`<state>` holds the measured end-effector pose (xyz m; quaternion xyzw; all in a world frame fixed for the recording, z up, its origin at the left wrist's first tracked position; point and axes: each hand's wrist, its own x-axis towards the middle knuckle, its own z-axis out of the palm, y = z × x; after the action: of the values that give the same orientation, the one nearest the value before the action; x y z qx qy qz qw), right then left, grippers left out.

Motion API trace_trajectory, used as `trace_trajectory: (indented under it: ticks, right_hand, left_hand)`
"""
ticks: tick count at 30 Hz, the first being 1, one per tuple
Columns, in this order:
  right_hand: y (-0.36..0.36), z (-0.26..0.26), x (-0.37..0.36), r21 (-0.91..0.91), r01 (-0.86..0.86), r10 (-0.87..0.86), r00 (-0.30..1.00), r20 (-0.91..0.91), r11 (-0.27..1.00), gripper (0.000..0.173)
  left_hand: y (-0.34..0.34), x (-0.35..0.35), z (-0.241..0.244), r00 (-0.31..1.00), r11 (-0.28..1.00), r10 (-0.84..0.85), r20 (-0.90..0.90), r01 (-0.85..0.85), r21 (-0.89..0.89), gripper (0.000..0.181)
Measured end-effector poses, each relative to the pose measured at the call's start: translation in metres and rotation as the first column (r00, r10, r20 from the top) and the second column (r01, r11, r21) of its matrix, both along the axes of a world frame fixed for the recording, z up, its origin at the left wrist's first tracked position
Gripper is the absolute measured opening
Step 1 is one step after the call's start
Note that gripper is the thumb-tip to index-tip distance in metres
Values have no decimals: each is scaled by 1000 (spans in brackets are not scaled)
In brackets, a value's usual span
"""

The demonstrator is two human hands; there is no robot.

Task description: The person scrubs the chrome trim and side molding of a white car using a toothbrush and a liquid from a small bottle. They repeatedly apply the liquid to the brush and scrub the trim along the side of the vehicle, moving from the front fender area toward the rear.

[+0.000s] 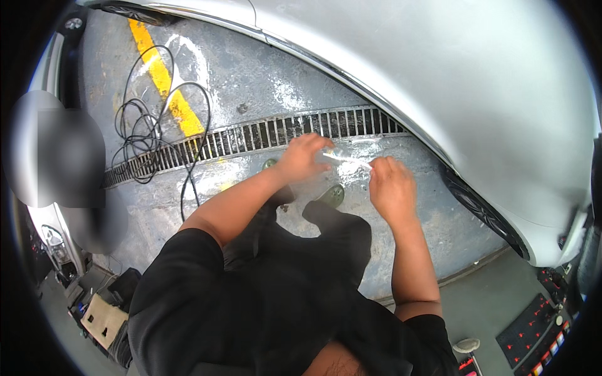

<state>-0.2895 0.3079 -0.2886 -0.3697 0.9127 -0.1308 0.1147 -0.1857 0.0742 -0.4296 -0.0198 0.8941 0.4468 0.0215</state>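
My right hand (pixel 392 185) has its fingers closed on one end of a thin white strip (pixel 350 160). The strip runs leftward from the fingertips toward my left hand (pixel 303 157). The left thumb and forefinger are apart, with the strip's far end near the gap between them. Something clear and shiny shows beside that end, blurred against the wet floor. Whether the left fingers touch it, I cannot tell. Both hands are in front of me, above the floor near a metal drain grate (pixel 277 131).
A silver car (pixel 451 94) stands close on the right. Black cable or hose (pixel 141 136) lies in loops across the grate and a yellow floor line (pixel 164 84). Another vehicle (pixel 51 235) is at left, partly blurred. Lower left is a beige piece (pixel 106 319); lower right, a black panel (pixel 524 331).
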Motion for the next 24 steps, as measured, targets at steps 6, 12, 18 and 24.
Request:
trace_trajectory:
  ticks: [6, 12, 18, 24]
  right_hand:
    - [-26, -93, -55, -120, -125, 102, 978, -184, 985, 12]
    - [-56, -139, -81, -143, -232, 174, 927, -332, 962, 14]
    - [-80, -164, -84, -242, -102, -16, 897, -442, 965, 26]
    - [-112, -241, -108, -282, 80, -230, 802, -552, 956, 45]
  left_hand:
    - [-36, -28, -117, 989, 983, 130, -68, -119, 140, 54]
    - [-84, -58, -174, 932, 970, 172, -319, -216, -108, 53]
    - [-126, -64, -202, 889, 890, 451, -83, -441, 113, 61]
    - [-135, -70, -186, 803, 780, 593, -60, -554, 289, 65]
